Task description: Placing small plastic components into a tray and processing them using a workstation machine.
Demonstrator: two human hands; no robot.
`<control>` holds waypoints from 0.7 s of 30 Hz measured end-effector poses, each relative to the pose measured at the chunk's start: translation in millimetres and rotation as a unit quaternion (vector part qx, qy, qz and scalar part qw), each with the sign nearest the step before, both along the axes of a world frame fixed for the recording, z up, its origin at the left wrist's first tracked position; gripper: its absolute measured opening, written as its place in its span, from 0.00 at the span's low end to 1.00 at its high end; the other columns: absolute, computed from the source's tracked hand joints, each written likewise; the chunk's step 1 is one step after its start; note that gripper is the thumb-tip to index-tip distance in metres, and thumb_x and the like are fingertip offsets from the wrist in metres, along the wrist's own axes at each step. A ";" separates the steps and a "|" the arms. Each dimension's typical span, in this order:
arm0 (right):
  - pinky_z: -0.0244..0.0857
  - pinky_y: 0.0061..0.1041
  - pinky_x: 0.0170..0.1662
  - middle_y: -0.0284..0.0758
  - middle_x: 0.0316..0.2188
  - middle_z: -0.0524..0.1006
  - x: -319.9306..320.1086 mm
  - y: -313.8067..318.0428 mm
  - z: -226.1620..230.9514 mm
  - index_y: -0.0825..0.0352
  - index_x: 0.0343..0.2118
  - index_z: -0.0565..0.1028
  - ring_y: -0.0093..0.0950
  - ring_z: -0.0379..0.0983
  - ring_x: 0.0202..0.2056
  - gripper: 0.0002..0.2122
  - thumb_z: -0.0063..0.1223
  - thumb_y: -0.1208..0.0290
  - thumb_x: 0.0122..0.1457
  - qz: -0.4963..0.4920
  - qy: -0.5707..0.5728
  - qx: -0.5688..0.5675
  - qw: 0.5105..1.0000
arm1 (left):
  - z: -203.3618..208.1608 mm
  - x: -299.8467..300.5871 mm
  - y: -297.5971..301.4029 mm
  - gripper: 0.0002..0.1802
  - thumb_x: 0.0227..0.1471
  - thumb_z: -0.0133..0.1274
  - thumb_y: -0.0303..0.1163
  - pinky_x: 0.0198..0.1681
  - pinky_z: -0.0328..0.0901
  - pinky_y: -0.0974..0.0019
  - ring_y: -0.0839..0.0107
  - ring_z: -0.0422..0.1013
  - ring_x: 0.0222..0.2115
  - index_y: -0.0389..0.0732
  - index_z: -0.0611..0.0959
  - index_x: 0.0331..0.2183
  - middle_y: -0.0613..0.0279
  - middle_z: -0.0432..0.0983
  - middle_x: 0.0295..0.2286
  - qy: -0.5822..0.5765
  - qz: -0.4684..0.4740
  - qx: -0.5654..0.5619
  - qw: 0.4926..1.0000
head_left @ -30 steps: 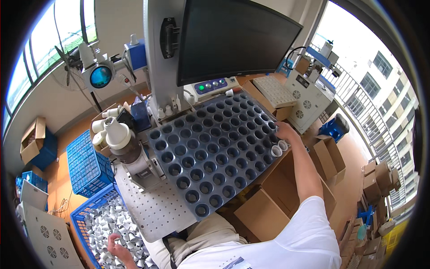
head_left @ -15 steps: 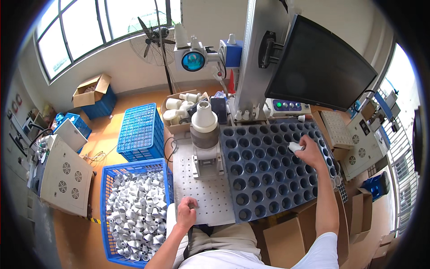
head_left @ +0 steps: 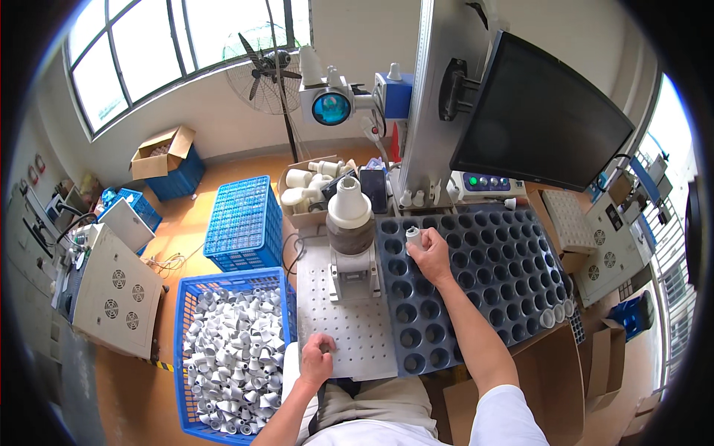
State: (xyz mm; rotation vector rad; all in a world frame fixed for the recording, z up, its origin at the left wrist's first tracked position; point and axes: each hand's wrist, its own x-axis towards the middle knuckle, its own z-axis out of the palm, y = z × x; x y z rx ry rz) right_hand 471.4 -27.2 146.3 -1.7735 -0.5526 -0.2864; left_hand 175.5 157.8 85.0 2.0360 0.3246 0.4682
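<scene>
Between the thumb and fingers of my right hand (head_left: 433, 258) is a small white flared plastic housing (head_left: 413, 236). It is above the far left part of a black tray (head_left: 393, 343) with rows of round holes. A few white housings (head_left: 547, 318) sit in holes at the tray's right near corner. My left hand (head_left: 317, 360) rests with curled fingers at the near edge of a perforated metal plate (head_left: 316, 301); I see nothing in it. On the plate stands a fixture (head_left: 351, 241) topped by a white cone (head_left: 349, 201), left of my right hand.
A blue basket (head_left: 290, 312) heaped with white housings stands at left, with a blue crate (head_left: 242, 215) behind it. A lens head (head_left: 331, 108) overhangs the plate. A monitor (head_left: 543, 111) and a button box (head_left: 487, 186) are beyond the tray. Cardboard boxes (head_left: 601, 364) stand at right.
My right hand has moved left across the tray with the white housing, from the right part to the far left part. My left hand stays by the plate edge. The view has shifted slightly.
</scene>
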 end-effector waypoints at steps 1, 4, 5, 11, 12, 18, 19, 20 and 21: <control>0.60 0.25 0.31 0.33 0.20 0.64 -1.5 0.4 1.2 0.67 0.20 0.59 0.25 0.59 0.25 0.17 0.61 0.71 0.44 0.001 -0.001 -0.001 1.000 | -0.6 -0.3 0.3 0.14 0.30 0.39 0.15 0.37 0.65 0.61 0.52 0.68 0.29 0.36 0.75 0.24 0.51 0.70 0.26 0.010 0.004 -0.005 1.000; 0.60 0.24 0.31 0.31 0.19 0.62 -4.1 1.3 2.9 0.67 0.21 0.60 0.24 0.58 0.24 0.16 0.61 0.71 0.45 0.006 0.018 -0.023 1.000 | -4.9 -1.9 1.5 0.15 0.30 0.39 0.15 0.37 0.65 0.61 0.53 0.68 0.29 0.37 0.75 0.24 0.51 0.70 0.26 0.021 0.011 -0.015 1.000; 0.59 0.24 0.31 0.30 0.19 0.62 -3.3 -0.3 2.2 0.67 0.21 0.61 0.24 0.58 0.24 0.16 0.61 0.71 0.45 0.006 0.017 -0.021 1.000 | -6.1 -1.4 1.0 0.15 0.30 0.39 0.15 0.37 0.65 0.61 0.53 0.68 0.29 0.37 0.75 0.24 0.51 0.70 0.26 0.021 0.012 -0.015 1.000; 0.59 0.25 0.30 0.29 0.18 0.61 -1.2 -3.1 2.7 0.67 0.21 0.61 0.23 0.58 0.24 0.16 0.62 0.70 0.45 0.009 0.021 -0.011 1.000 | -5.2 -0.1 -0.3 0.15 0.29 0.39 0.15 0.38 0.65 0.61 0.53 0.69 0.30 0.36 0.75 0.24 0.51 0.71 0.26 -0.012 -0.001 -0.003 1.000; 0.59 0.25 0.30 0.30 0.19 0.62 -0.8 -3.1 2.7 0.67 0.21 0.61 0.23 0.58 0.24 0.17 0.62 0.70 0.46 0.009 0.022 -0.016 1.000 | -5.2 -0.3 -0.2 0.15 0.29 0.39 0.15 0.38 0.65 0.61 0.53 0.69 0.30 0.36 0.75 0.24 0.51 0.71 0.26 -0.007 0.002 0.000 1.000; 0.59 0.25 0.30 0.31 0.19 0.64 -0.4 -3.5 4.5 0.66 0.21 0.60 0.24 0.58 0.24 0.17 0.62 0.70 0.46 0.016 0.006 -0.007 1.000 | -0.5 0.9 -1.1 0.14 0.28 0.39 0.15 0.38 0.65 0.61 0.53 0.69 0.31 0.36 0.75 0.23 0.51 0.71 0.25 0.000 0.004 0.007 1.000; 0.59 0.25 0.30 0.31 0.19 0.64 -0.3 -3.6 4.2 0.66 0.21 0.60 0.24 0.58 0.24 0.17 0.62 0.70 0.46 0.016 0.006 -0.007 1.000 | -0.1 1.0 -1.3 0.14 0.28 0.39 0.15 0.38 0.65 0.61 0.52 0.69 0.31 0.36 0.75 0.23 0.51 0.71 0.25 0.002 0.005 0.007 1.000; 0.59 0.25 0.30 0.31 0.19 0.64 -0.2 -3.8 4.1 0.66 0.21 0.60 0.24 0.58 0.24 0.17 0.62 0.70 0.46 0.016 0.004 -0.006 1.000 | -0.2 1.1 -1.4 0.14 0.28 0.39 0.15 0.38 0.65 0.61 0.52 0.69 0.31 0.36 0.75 0.23 0.51 0.71 0.25 0.002 0.005 0.007 1.000; 0.59 0.25 0.30 0.30 0.19 0.63 -0.3 -4.1 4.4 0.66 0.21 0.60 0.24 0.59 0.24 0.17 0.62 0.69 0.46 0.015 0.002 -0.005 1.000 | -0.5 1.1 -1.3 0.14 0.28 0.39 0.15 0.39 0.65 0.61 0.52 0.69 0.31 0.36 0.75 0.23 0.51 0.71 0.25 0.003 0.003 0.008 1.000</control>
